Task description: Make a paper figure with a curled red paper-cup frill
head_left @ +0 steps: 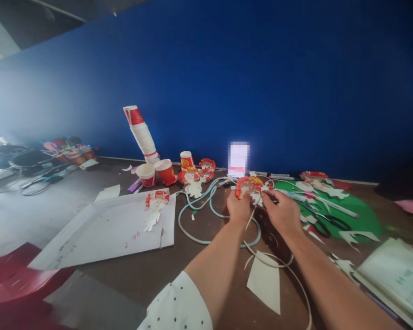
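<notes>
Near the back of the brown table, my left hand point(239, 208) is closed around the edge of a cut-up red and white paper cup piece point(246, 185) with fringed red edges. My right hand point(282, 211) pinches the white strips on the right side of the same piece. My fingers hide part of it. Similar cut paper cup pieces point(193, 189) lie to the left, one of them on a white board point(113, 229). Scissors with black handles point(330, 223) rest right of my right hand on a green round sheet point(361, 215).
A leaning stack of paper cups point(142, 137) stands against the blue partition point(227, 82), with single cups point(165, 172) beside it. A pale blue cable point(192, 236) loops over the table. Below my hands lies a paper offcut point(265, 282); a lit phone point(238, 158) stands behind them.
</notes>
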`<state>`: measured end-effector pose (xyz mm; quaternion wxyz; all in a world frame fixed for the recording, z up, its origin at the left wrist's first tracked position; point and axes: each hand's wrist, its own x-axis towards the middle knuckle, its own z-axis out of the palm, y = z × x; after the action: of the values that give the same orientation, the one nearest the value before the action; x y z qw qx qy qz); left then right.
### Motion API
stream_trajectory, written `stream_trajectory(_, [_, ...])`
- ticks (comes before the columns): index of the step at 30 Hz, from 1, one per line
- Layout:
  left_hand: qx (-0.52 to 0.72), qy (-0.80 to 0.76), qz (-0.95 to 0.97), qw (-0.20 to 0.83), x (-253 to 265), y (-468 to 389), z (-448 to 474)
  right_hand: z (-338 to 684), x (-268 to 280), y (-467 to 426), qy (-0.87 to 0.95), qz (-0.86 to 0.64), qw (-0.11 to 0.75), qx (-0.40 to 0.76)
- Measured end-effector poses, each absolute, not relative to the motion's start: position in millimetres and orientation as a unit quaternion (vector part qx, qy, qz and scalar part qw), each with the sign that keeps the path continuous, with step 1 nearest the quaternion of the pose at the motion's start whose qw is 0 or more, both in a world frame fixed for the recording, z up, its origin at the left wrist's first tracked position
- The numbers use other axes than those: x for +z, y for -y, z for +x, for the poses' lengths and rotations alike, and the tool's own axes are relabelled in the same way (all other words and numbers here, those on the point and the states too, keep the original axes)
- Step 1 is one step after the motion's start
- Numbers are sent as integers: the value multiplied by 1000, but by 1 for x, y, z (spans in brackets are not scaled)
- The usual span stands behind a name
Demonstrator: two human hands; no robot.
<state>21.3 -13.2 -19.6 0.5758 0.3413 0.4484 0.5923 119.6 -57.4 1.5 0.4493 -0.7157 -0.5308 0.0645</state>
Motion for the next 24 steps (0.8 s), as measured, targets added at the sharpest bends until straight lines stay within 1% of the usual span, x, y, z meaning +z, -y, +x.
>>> stream_trajectory(3, [585, -448, 307, 602, -18, 12, 22, 119, 2, 58, 523, -720, 449, 83])
stream_trajectory(6, [586, -439, 295, 614, -18, 12, 22, 121, 1, 57, 490, -723, 465, 145])
stream_trajectory(9, [589, -427, 294, 620, -20, 11, 23, 121, -1, 55, 441, -693, 514, 247])
stream_trajectory(11, [587, -426, 292, 623, -21, 10, 23, 121, -3, 54, 420, -662, 548, 291])
stream_trajectory(16, [593, -428, 288, 618, -19, 11, 23, 115, -2, 54, 388, -632, 597, 306])
stream_trajectory(20, [585, -448, 300, 606, -15, 15, 22, 105, 0, 54, 295, -593, 654, 366])
stream_trajectory(24, [598, -444, 292, 600, -12, 17, 22, 99, -1, 52, 215, -546, 681, 437])
